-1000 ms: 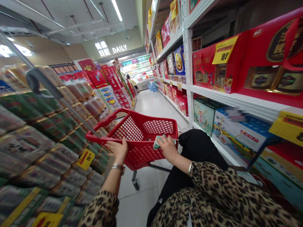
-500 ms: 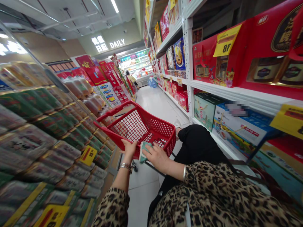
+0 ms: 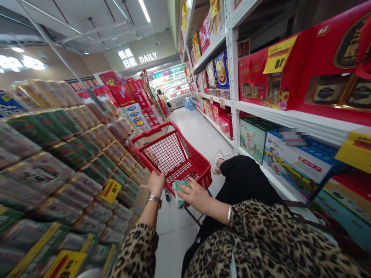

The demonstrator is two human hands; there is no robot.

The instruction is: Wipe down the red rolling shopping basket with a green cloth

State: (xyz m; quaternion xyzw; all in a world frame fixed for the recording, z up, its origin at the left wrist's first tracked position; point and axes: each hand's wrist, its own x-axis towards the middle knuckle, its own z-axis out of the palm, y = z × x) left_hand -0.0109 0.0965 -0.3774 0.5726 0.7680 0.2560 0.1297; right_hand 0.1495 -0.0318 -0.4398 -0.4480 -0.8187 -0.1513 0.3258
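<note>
A red plastic shopping cart [image 3: 197, 164] with lattice sides stands in front of me, its basket showing no goods. My right hand [image 3: 198, 197] is closed on a green-and-white cloth [image 3: 180, 189], held at the cart's near rim. To the left, beside the cart's near corner, is my left hand [image 3: 155, 184]. Its fingers are spread with nothing in them; whether it touches the rim I cannot tell. A metal watch is on the left wrist, a bracelet on the right.
Stacked packaged goods [image 3: 69, 162] with yellow price tags line the left. White shelving [image 3: 261, 108] with gift boxes runs close on the right. A tiled aisle [image 3: 197, 127] leads to a lit refrigerated display [image 3: 171, 83], with a person near it.
My left hand has come off the cart's rim and spread its fingers. The cart has turned slightly and its near side sits a little farther from me. The cloth stays in my right hand.
</note>
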